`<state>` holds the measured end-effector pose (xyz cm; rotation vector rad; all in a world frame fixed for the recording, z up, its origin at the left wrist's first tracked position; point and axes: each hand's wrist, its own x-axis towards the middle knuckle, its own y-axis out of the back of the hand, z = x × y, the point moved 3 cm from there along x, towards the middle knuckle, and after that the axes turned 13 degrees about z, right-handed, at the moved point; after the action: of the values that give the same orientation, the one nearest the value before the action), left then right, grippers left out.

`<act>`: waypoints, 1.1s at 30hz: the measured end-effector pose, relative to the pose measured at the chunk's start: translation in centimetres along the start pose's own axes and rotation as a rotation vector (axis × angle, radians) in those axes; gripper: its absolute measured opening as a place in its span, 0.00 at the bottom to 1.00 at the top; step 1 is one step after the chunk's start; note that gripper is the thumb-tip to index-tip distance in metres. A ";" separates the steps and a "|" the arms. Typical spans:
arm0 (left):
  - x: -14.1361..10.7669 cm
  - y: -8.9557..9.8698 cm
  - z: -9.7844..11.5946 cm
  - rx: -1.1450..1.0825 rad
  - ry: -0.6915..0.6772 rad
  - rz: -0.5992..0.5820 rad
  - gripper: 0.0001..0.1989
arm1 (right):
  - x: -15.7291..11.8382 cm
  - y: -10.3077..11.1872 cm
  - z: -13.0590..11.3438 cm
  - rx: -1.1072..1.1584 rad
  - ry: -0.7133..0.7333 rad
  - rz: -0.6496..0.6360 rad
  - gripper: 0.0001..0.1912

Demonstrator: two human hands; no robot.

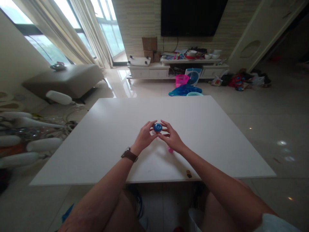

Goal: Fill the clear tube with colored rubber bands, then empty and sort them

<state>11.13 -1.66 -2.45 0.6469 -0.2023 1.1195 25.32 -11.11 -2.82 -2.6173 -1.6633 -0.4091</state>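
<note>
Left grip [145, 133] and right grip [172, 138] half curled, thumbs almost meeting, fingertips closed around blue piece [157, 128] from both sides. Piece sits between grips, over table [200, 132]; contact with it unclear. Looks light, stiff, probably plastic; shiny round top may slip. Sides offer best hold, light pinch likely enough; breakage seems unlikely. Just nearside of right grip: pink piece [170, 149], partly hidden.

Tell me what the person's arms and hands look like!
The left hand and right hand are bare. A watch with a dark brown strap is on the left wrist; the right wrist has none. A pale sleeve shows at the picture's edge, on the right arm.
</note>
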 end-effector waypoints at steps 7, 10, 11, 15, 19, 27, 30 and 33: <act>0.1 -0.3 -0.8 -0.015 0.000 -0.021 0.34 | 1.0 1.5 0.4 -0.111 0.007 0.231 0.20; 0.3 0.2 -2.0 0.035 0.037 0.022 0.33 | 1.4 2.2 0.3 -0.138 -0.010 0.310 0.20; 0.4 0.4 -2.3 0.049 0.056 0.041 0.33 | 1.4 2.4 0.2 -0.141 -0.009 0.313 0.20; 0.3 0.8 -3.1 0.098 0.092 0.057 0.29 | 1.4 2.6 0.0 -0.153 -0.034 0.309 0.19; -0.1 0.6 -3.4 0.130 0.085 -0.006 0.24 | 1.5 2.5 0.2 -0.155 -0.077 0.295 0.18; -0.6 -0.4 -3.0 0.096 0.019 -0.098 0.28 | 1.6 2.8 0.3 -0.079 -0.086 0.339 0.21; -0.5 -1.2 -2.1 0.098 -0.036 -0.128 0.19 | 1.3 2.2 0.1 0.000 -0.086 0.283 0.21; -0.1 -1.7 -1.2 0.142 -0.004 -0.052 0.06 | 1.1 1.8 -0.3 0.055 -0.047 0.245 0.22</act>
<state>12.38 -1.52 -4.15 0.7769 -0.1093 1.0892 27.34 -10.99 -2.05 -2.7622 -1.3193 -0.2916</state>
